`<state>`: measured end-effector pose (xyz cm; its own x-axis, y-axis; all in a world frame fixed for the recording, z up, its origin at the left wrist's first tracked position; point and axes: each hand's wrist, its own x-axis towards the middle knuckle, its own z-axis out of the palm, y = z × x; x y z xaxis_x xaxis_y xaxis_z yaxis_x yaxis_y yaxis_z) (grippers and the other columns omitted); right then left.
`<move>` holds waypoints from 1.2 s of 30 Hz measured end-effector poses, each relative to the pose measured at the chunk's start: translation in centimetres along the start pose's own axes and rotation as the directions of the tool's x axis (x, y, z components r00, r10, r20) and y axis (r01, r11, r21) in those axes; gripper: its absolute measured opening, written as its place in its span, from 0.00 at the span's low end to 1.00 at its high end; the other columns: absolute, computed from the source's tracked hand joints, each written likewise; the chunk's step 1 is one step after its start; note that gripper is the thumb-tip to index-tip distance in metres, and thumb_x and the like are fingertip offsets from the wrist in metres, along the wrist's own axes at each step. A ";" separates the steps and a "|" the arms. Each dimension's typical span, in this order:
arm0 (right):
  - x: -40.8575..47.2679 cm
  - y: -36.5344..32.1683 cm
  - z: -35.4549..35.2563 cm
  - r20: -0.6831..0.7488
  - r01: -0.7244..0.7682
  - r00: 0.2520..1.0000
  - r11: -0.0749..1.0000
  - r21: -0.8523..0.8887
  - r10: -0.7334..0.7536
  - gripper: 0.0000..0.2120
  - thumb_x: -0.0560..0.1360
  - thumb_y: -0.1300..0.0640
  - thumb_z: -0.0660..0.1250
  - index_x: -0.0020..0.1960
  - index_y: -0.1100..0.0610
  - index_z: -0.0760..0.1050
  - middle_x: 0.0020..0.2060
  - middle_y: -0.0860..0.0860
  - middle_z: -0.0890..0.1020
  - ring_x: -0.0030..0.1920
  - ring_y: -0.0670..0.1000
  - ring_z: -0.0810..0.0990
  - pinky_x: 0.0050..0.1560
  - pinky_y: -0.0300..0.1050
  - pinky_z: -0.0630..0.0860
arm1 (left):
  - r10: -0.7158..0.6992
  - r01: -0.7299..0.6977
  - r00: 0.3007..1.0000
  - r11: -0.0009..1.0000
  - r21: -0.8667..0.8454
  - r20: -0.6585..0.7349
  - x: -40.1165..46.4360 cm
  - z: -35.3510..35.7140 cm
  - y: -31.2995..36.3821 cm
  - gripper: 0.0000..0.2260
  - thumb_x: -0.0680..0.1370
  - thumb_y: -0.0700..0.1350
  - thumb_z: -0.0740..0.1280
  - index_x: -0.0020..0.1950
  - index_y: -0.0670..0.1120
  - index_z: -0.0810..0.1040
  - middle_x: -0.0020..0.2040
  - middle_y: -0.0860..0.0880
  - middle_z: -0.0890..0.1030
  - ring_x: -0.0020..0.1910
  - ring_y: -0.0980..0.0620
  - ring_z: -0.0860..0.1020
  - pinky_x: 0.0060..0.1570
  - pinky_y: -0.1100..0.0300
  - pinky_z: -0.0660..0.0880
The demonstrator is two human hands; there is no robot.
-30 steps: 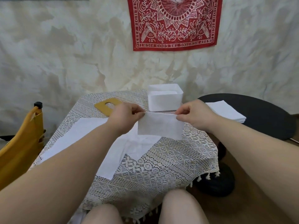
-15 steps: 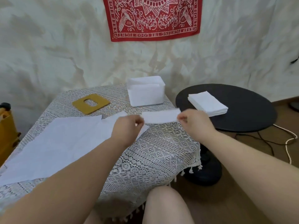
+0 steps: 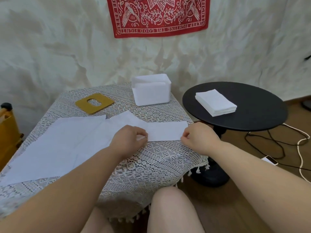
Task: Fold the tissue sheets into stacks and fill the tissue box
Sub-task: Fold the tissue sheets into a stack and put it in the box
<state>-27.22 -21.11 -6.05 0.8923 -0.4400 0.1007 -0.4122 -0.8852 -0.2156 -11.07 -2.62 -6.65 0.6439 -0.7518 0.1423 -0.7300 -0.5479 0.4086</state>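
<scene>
You hold the narrow folded white tissue strip (image 3: 165, 131) flat on the lace-covered table (image 3: 151, 165), near its right edge. Your left hand (image 3: 128, 138) pinches its left end and your right hand (image 3: 198, 137) its right end. Risk: the thin strip may spring open or skew on release. The open white tissue box (image 3: 151, 89) stands beyond; loose unfolded white sheets (image 3: 67, 140) overlap at left and could snag.

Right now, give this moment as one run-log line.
step: folding | left hand, right hand: pinch folded tissue sheet ends | tissue box: open
</scene>
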 end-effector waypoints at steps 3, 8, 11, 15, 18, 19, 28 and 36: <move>0.3 -2.1 0.1 -0.060 0.049 0.997 0.998 0.037 -0.047 0.13 0.77 0.48 0.61 0.55 0.53 0.80 0.52 0.48 0.82 0.54 0.50 0.77 0.53 0.46 0.75 | -0.030 0.031 0.999 0.999 0.029 -0.037 -1.3 -1.8 -1.7 0.17 0.71 0.57 0.72 0.58 0.54 0.80 0.61 0.55 0.79 0.61 0.54 0.74 0.60 0.57 0.71; 0.9 -7.6 1.0 -0.061 0.168 0.985 0.966 0.195 -0.159 0.15 0.78 0.53 0.61 0.64 0.52 0.74 0.61 0.47 0.79 0.61 0.50 0.75 0.59 0.43 0.70 | -0.076 0.073 0.996 0.994 0.076 0.049 -4.9 -4.6 -4.3 0.27 0.65 0.60 0.75 0.62 0.54 0.77 0.63 0.55 0.77 0.63 0.55 0.73 0.59 0.59 0.68; 1.1 -10.1 2.0 -0.055 0.220 0.975 0.946 0.239 -0.213 0.15 0.78 0.54 0.62 0.64 0.52 0.74 0.61 0.48 0.79 0.61 0.50 0.75 0.58 0.42 0.70 | -0.095 0.085 0.989 0.992 0.090 0.116 -6.5 -5.1 -5.8 0.29 0.64 0.61 0.75 0.63 0.54 0.77 0.63 0.55 0.77 0.62 0.56 0.74 0.58 0.62 0.67; 1.2 -12.3 2.9 -0.012 0.262 0.964 0.936 0.236 -0.266 0.16 0.77 0.54 0.63 0.65 0.52 0.74 0.62 0.48 0.78 0.59 0.50 0.76 0.58 0.43 0.71 | -0.091 0.087 0.995 0.992 0.089 0.048 -7.1 -4.5 -6.7 0.23 0.67 0.60 0.74 0.59 0.54 0.79 0.60 0.55 0.80 0.58 0.56 0.76 0.54 0.63 0.69; 1.3 -12.9 3.4 0.015 0.275 0.958 0.937 0.217 -0.285 0.16 0.76 0.53 0.64 0.64 0.52 0.75 0.59 0.49 0.79 0.58 0.50 0.76 0.58 0.43 0.72 | -0.058 0.058 0.998 0.994 0.098 0.003 -6.8 -3.9 -6.6 0.17 0.71 0.57 0.73 0.56 0.53 0.81 0.57 0.55 0.81 0.55 0.56 0.77 0.54 0.61 0.72; 1.4 -13.0 3.5 0.019 0.273 0.959 0.939 0.212 -0.283 0.16 0.76 0.53 0.65 0.63 0.52 0.75 0.58 0.49 0.80 0.58 0.50 0.77 0.57 0.43 0.72 | -0.044 0.044 0.999 0.994 0.098 -0.001 -6.7 -3.7 -6.6 0.16 0.71 0.57 0.72 0.55 0.53 0.81 0.57 0.55 0.81 0.54 0.56 0.78 0.54 0.61 0.73; 1.6 -12.8 3.6 0.016 0.241 0.968 0.948 0.206 -0.250 0.13 0.75 0.52 0.67 0.58 0.53 0.78 0.54 0.48 0.82 0.56 0.49 0.78 0.57 0.43 0.73 | 0.128 -0.128 0.992 0.988 0.083 0.004 -6.2 -3.0 -6.6 0.13 0.71 0.57 0.72 0.51 0.51 0.84 0.58 0.56 0.80 0.56 0.58 0.77 0.50 0.65 0.69; 1.9 -12.9 3.5 0.023 0.227 0.971 0.951 0.212 -0.237 0.11 0.74 0.53 0.67 0.56 0.53 0.79 0.51 0.48 0.83 0.54 0.48 0.79 0.55 0.42 0.73 | 0.150 -0.149 0.989 0.977 0.152 0.000 -6.1 -2.9 -6.3 0.07 0.77 0.50 0.67 0.49 0.50 0.83 0.58 0.57 0.80 0.54 0.56 0.77 0.50 0.62 0.72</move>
<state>-19.60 -10.01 -6.54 0.9685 -0.2144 0.1264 -0.1508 -0.9094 -0.3876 -9.71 6.52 -7.50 0.5269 -0.8255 0.2024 -0.8438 -0.4793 0.2415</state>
